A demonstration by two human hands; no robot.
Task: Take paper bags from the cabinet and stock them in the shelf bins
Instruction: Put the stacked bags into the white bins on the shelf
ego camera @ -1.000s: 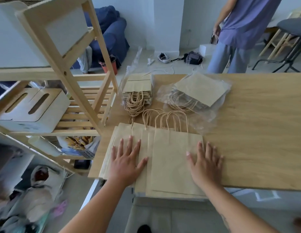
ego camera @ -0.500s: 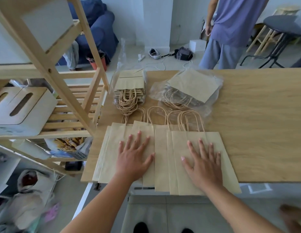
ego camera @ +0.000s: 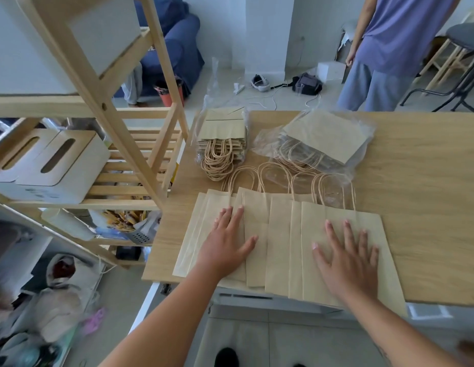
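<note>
Left hand: the left hand [ego camera: 225, 250] lies palm down, fingers spread flat and grasping nothing, on the left part of the fanned paper bags [ego camera: 279, 245].
Right hand: the right hand [ego camera: 348, 260] is also flat and splayed, pressing the rightmost bag of the same fan (no fingers curled around anything).
Fanned paper bags: overlapping side by side at the near edge of the wooden table [ego camera: 429, 207], their lower ends hanging past that edge, twisted handles pointing away from the person.
Wrapped packs: two more packs lie farther back, a left pack [ego camera: 222, 133] in clear plastic with handles spilling out, and a right pack [ego camera: 326, 136] under loose plastic.
Shelf: a wooden shelf unit [ego camera: 103, 107] stands just left of the table, with white bins [ego camera: 58, 168] on a slatted level.
Bystander: a person in a purple shirt [ego camera: 397, 35] stands beyond the table.
</note>
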